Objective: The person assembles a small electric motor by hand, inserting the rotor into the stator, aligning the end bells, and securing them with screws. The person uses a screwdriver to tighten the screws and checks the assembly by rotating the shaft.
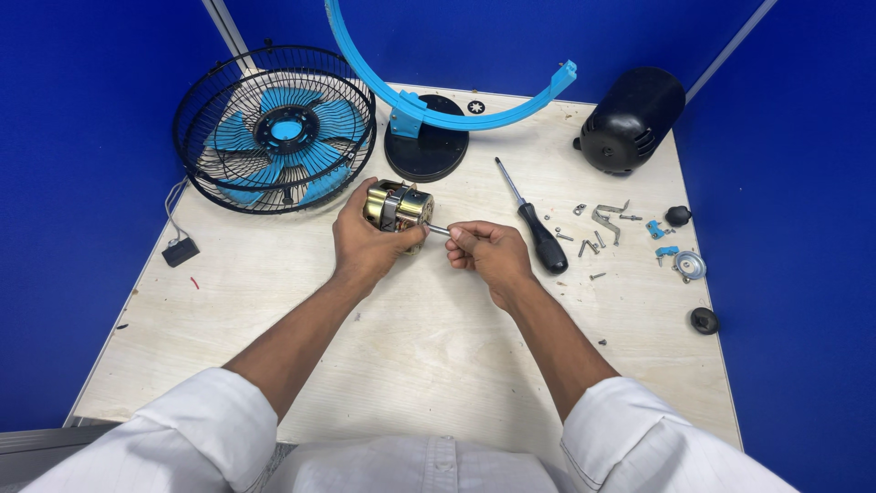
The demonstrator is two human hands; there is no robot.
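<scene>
Left hand point(365, 242) closed around a brass-coloured fan motor point(398, 206), held just above the pale wooden table point(420, 347). Right hand point(488, 254) just beside it, fingertips pinched on the motor's thin metal shaft point(438, 230). Beyond the left hand: black wire fan guard point(274, 128) with blue blades point(285, 132) inside. Just past the right hand lies a black-handled screwdriver point(538, 228); farther out that side, loose screws and small parts point(602, 228), then the black motor housing point(631, 119).
</scene>
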